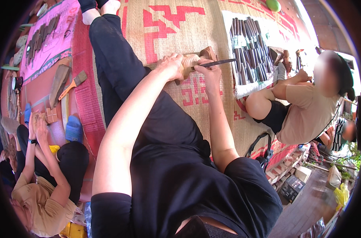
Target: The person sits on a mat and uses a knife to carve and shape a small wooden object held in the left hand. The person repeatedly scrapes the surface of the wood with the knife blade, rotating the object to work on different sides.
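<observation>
A pale carved wooden block (190,60) rests against my knee over the woven straw mat (180,27). My left hand (170,65) clamps over the block and steadies it. In my right hand (209,73) is a dark metal chisel (220,62), its tip set against the wood and its shaft pointing right. My legs in black trousers stretch away across the mat.
Several dark chisels (248,43) lie in rows on a white cloth to the right. A person in a tan shirt (307,111) sits at the right; another (41,182) sits lower left holding wood. A brush (74,83), wooden pieces and a pink cloth with tools (49,35) lie at the left.
</observation>
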`<control>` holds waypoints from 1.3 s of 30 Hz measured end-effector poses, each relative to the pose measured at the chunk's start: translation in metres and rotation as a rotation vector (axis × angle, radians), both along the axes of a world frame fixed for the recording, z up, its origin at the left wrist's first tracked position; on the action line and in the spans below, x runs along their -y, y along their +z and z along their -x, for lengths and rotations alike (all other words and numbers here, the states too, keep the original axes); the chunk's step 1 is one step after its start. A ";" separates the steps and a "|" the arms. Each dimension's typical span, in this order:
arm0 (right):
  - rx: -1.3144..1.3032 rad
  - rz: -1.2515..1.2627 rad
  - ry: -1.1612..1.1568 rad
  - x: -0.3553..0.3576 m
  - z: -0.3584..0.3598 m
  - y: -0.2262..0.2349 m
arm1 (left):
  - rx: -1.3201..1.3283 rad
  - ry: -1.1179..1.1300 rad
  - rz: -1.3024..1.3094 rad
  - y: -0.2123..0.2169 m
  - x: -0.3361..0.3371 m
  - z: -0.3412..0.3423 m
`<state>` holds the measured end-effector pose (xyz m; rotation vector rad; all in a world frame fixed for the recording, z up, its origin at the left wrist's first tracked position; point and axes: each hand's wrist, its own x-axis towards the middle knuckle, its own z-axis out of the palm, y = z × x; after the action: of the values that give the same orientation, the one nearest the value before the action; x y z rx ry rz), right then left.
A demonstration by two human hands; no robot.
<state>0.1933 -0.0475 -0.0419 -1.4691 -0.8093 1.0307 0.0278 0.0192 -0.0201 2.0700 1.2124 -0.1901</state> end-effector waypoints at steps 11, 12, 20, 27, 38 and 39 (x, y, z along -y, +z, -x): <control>-0.016 0.026 0.006 -0.011 0.000 -0.006 | 0.016 0.029 0.022 0.008 0.000 0.001; -0.029 0.033 -0.007 -0.009 0.003 -0.003 | 0.029 0.024 0.019 0.005 -0.001 0.000; -0.270 0.027 -0.377 0.029 0.024 -0.028 | 0.050 -0.010 -0.029 -0.006 -0.002 0.001; -0.411 0.116 -0.361 0.018 0.011 -0.030 | 0.055 0.146 -0.016 -0.003 -0.004 -0.010; -0.357 0.071 -0.273 0.014 0.014 -0.018 | 0.151 0.246 -0.023 -0.019 -0.022 -0.016; -0.352 0.067 -0.258 0.013 0.015 -0.017 | 0.163 0.242 -0.019 -0.021 -0.023 -0.014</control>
<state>0.1783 -0.0606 -0.0593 -1.3545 -0.3282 1.0849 0.0419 0.0423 -0.0414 1.8937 1.3526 0.1010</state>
